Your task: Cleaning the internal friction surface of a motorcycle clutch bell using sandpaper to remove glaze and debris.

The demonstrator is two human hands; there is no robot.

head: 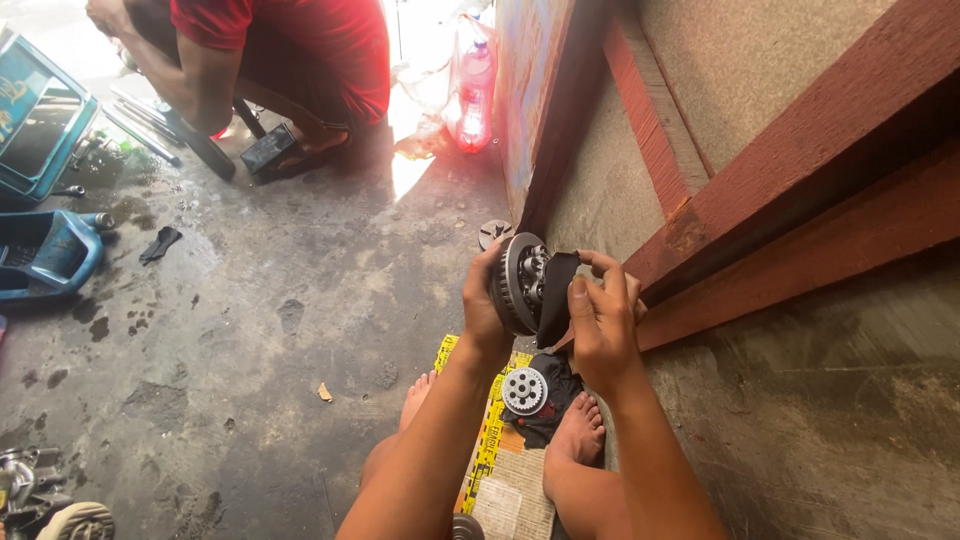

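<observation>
The left hand (484, 305) grasps a round ribbed metal assembly (520, 283), fingers wrapped around its rim; most of those fingers are hidden behind the part. The right hand (603, 320) presses a black cloth (556, 295) against the assembly's inner face, thumb and fingers clenched on the cloth. The cloth covers the inner hub, so its detail cannot be made out. Below, a small toothed gear (524, 390) lies on a dark rag (552, 392) between the bare feet. At the upper edge, another person in a red shirt (300, 45) crouches, cut off by the frame
</observation>
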